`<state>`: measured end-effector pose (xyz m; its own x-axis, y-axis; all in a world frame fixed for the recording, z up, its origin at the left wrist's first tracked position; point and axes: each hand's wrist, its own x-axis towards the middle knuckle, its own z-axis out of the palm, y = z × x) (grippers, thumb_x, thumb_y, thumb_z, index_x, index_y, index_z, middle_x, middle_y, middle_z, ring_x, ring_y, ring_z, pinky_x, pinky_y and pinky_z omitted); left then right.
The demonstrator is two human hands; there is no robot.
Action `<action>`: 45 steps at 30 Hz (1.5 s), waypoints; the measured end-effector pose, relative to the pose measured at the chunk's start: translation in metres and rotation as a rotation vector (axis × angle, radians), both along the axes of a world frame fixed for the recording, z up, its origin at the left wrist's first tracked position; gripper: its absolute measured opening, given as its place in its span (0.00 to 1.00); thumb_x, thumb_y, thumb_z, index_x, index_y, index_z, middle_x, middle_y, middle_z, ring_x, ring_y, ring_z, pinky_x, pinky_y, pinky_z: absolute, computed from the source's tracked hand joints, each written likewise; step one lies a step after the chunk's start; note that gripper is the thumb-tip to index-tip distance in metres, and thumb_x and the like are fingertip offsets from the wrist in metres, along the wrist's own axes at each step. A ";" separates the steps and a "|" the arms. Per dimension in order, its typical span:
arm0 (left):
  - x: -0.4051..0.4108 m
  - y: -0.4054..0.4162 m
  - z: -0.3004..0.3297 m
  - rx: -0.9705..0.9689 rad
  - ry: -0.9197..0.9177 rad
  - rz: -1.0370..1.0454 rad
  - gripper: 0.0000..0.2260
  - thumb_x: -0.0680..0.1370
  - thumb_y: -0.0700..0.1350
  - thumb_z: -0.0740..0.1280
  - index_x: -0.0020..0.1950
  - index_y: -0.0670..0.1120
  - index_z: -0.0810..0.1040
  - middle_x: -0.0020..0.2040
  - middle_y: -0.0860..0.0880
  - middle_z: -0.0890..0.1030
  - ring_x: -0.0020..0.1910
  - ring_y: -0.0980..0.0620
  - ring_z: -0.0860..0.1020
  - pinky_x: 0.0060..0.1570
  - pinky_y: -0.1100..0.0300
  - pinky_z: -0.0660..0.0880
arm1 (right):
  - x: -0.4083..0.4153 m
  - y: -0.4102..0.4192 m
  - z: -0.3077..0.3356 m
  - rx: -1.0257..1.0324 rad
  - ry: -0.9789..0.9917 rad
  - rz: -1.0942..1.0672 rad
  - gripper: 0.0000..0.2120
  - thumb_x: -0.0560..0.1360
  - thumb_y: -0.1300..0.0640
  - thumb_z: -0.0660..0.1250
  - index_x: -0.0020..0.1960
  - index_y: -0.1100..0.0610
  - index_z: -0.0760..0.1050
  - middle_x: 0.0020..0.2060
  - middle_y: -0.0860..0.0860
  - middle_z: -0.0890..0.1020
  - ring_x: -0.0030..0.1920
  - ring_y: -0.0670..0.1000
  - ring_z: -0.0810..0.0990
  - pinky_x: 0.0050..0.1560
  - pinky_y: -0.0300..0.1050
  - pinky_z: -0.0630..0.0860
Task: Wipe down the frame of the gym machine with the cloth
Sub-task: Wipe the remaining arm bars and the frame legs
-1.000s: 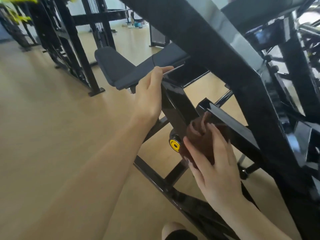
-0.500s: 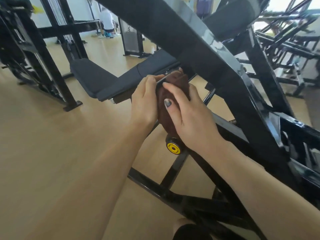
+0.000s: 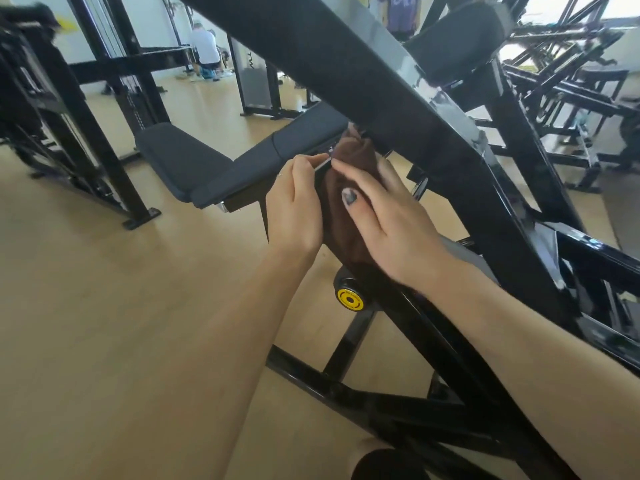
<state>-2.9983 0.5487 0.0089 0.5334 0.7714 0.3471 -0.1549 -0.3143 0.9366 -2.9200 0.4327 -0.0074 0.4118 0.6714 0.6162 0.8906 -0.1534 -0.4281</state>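
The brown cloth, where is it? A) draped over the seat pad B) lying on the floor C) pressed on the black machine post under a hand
C: the right hand presses the brown cloth flat against the black post, above the yellow-capped knob.

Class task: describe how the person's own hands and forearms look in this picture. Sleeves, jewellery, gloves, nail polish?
Both forearms are bare: no sleeves, gloves, watch or bracelets show. The right hand has a thumbnail painted in dark, patchy grey polish. The left hand shows no rings on its visible back.
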 end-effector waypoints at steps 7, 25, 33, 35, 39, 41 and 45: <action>0.002 -0.008 -0.002 0.016 0.017 0.037 0.21 0.87 0.47 0.48 0.63 0.49 0.81 0.60 0.56 0.79 0.54 0.68 0.73 0.44 0.84 0.65 | 0.034 0.037 0.008 0.189 0.234 -0.234 0.20 0.87 0.55 0.53 0.67 0.65 0.75 0.61 0.60 0.81 0.63 0.50 0.76 0.51 0.23 0.63; 0.003 0.003 -0.006 0.099 0.006 0.076 0.17 0.86 0.44 0.53 0.48 0.44 0.79 0.41 0.52 0.78 0.38 0.61 0.73 0.38 0.68 0.69 | -0.007 0.028 0.017 0.068 0.107 -0.098 0.19 0.87 0.48 0.53 0.74 0.51 0.72 0.71 0.54 0.71 0.67 0.52 0.73 0.60 0.36 0.66; 0.003 0.003 -0.006 0.095 0.007 0.049 0.17 0.86 0.45 0.52 0.47 0.47 0.79 0.41 0.52 0.78 0.39 0.60 0.74 0.39 0.65 0.70 | -0.013 0.033 0.019 0.082 0.161 -0.174 0.20 0.87 0.48 0.52 0.75 0.51 0.70 0.71 0.56 0.71 0.68 0.54 0.72 0.64 0.43 0.71; 0.002 0.006 -0.007 0.112 -0.007 0.041 0.16 0.86 0.44 0.53 0.48 0.47 0.80 0.42 0.52 0.79 0.40 0.61 0.75 0.40 0.66 0.71 | -0.020 0.024 0.008 0.093 0.051 -0.162 0.20 0.86 0.48 0.53 0.73 0.53 0.72 0.71 0.56 0.71 0.68 0.54 0.73 0.63 0.43 0.71; -0.001 0.007 -0.006 0.149 0.004 -0.013 0.17 0.86 0.43 0.52 0.53 0.46 0.81 0.46 0.52 0.80 0.44 0.63 0.77 0.43 0.69 0.72 | -0.024 0.016 -0.007 0.151 -0.187 -0.213 0.21 0.85 0.48 0.56 0.70 0.57 0.76 0.68 0.60 0.75 0.64 0.57 0.77 0.61 0.48 0.76; -0.004 0.010 -0.005 0.171 0.025 -0.043 0.18 0.87 0.44 0.51 0.53 0.44 0.80 0.48 0.50 0.81 0.47 0.59 0.78 0.44 0.67 0.73 | -0.025 0.014 -0.014 0.186 -0.280 -0.226 0.20 0.84 0.49 0.58 0.69 0.58 0.77 0.66 0.62 0.77 0.62 0.58 0.78 0.60 0.48 0.77; -0.006 0.010 -0.003 0.166 0.061 -0.078 0.20 0.87 0.46 0.50 0.57 0.44 0.81 0.55 0.48 0.82 0.55 0.55 0.79 0.52 0.60 0.76 | -0.029 -0.004 -0.035 0.163 -0.483 -0.222 0.19 0.84 0.51 0.63 0.71 0.57 0.76 0.66 0.64 0.78 0.64 0.60 0.78 0.64 0.53 0.77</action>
<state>-3.0040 0.5588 0.0063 0.6133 0.6617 0.4312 -0.1294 -0.4544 0.8814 -2.9492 0.4292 -0.0426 0.1778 0.4812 0.8584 0.9454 -0.3257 -0.0132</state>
